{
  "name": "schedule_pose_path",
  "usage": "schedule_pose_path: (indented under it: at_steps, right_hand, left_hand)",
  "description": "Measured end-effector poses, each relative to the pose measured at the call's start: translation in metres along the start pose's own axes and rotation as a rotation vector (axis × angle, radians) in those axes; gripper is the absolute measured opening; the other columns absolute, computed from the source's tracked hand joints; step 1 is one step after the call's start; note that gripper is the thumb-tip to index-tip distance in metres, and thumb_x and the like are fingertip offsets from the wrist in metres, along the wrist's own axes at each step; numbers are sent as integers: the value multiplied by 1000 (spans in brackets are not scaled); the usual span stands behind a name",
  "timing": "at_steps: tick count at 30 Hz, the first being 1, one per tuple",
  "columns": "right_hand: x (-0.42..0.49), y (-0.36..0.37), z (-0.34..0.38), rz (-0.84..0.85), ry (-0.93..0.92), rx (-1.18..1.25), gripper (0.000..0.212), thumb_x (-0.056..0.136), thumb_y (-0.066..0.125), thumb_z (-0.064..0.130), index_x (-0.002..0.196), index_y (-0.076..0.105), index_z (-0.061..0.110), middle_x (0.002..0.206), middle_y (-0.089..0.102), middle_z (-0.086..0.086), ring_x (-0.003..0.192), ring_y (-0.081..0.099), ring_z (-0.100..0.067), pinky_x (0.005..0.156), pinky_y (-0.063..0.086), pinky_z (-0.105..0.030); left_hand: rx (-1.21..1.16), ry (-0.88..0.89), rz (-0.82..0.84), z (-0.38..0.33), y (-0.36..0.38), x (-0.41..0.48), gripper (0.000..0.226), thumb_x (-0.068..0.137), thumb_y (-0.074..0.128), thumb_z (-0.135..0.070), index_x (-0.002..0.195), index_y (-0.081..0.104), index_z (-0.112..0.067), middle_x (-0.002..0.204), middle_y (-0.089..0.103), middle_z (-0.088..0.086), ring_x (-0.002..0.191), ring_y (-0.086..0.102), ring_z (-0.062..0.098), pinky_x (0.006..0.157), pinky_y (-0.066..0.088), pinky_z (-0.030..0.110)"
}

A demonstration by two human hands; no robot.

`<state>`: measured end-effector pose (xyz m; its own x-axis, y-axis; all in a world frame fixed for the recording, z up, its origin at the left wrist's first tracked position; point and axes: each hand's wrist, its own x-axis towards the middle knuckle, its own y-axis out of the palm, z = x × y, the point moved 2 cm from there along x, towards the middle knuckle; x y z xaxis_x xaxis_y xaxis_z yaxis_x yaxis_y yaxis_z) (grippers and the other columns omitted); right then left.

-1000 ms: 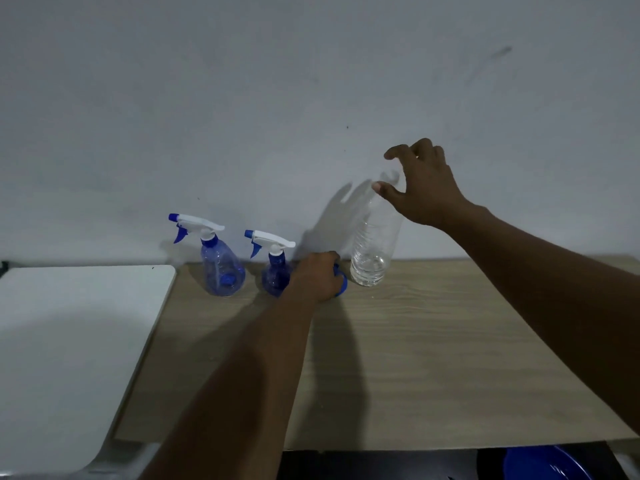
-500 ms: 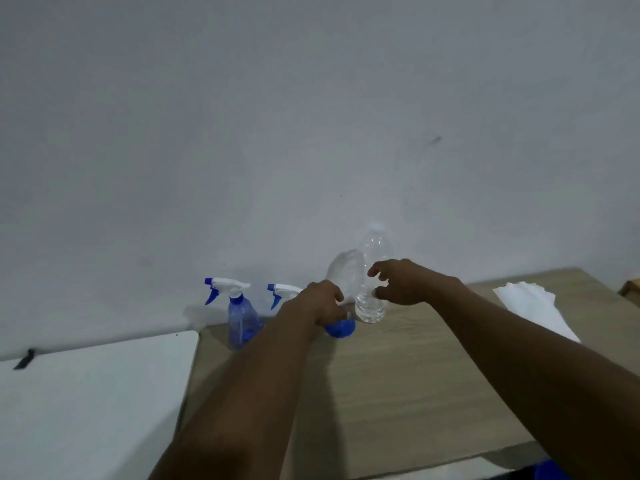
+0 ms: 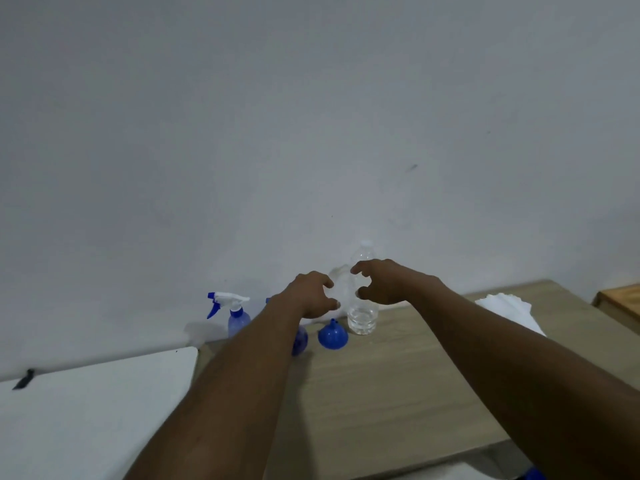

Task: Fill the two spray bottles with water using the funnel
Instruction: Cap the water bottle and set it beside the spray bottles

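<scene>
Wooden table point(image 3: 398, 393) meets a plain grey wall point(image 3: 311, 116).

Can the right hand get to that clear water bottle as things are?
Probably yes. The right hand hovers open right beside the water bottle, fingers curled toward its middle, with nothing between them. The funnel sits lower and to the side, out of the way.

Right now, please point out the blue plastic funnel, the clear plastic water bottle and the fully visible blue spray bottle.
blue plastic funnel point(image 3: 333, 337): head view, on its cone.
clear plastic water bottle point(image 3: 362, 320): head view, lower body.
blue spray bottle point(image 3: 238, 322): head view, translucent body.
</scene>
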<state>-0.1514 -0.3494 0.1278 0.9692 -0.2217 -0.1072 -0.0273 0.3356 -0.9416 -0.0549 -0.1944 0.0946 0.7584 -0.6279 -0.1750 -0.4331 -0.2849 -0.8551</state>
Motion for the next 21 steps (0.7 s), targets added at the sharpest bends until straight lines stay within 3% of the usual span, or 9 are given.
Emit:
schedule_pose_path:
  at_steps: [9,14,21]
  right_hand:
    - [-40,-30,-59,1,48,-23,57,94,62,36,146,43,26,147,49,-3,128,52,-23,107,42,-36]
    - [-82,-42,-139,-6,164,1,54,91,63,41,142,46,32,139,55,0,124,54,-21,106,44,-39]
    - [-150,-45,-262,-78,347,151,48,91,65,34,136,53,26,135,58,-2,120,55,-21,102,44,-33]
  left_hand:
    - [-5,25,-19,-63,20,-5,61,83,75,-42,137,53,-24,137,54,8,122,54,24,105,44,38]
    - [-12,60,8,-129,66,1,62,80,76,-45,135,55,-28,135,56,7,121,57,24,107,44,40]
    - [16,146,119,-221,151,14,61,81,73,-46,137,54,-30,136,55,6,122,54,25,105,45,41]
